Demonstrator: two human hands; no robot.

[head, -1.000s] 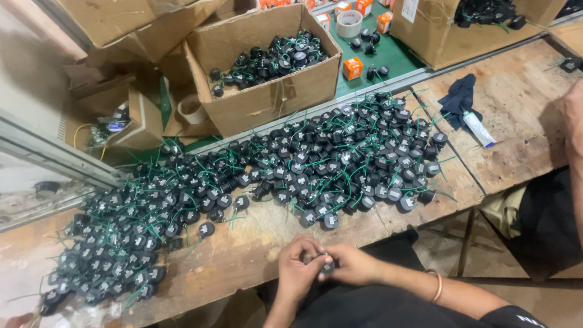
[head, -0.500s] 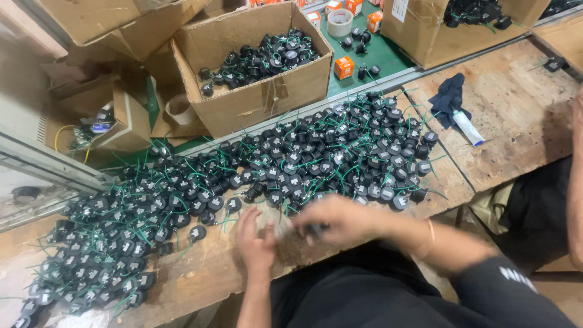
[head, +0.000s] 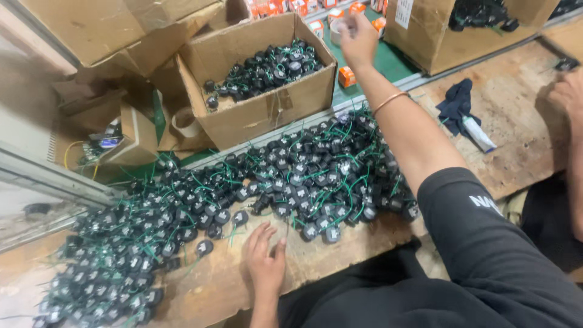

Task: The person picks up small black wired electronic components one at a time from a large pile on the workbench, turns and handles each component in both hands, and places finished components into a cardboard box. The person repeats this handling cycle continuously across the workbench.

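- Black round parts (head: 303,176) with green wires sprawl just beyond the left hand (head: 265,258), which lies flat, fingers loosely spread.
- Right hand (head: 358,37) reaches far; grip blurred, cannot tell.
- Heap runs left-near to right-far.

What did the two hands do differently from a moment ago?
The right hand left the left hand and stretched far forward, past the open cardboard box of parts. The left hand dropped flat onto the wooden bench. The heap of small black green-wired parts stayed put.
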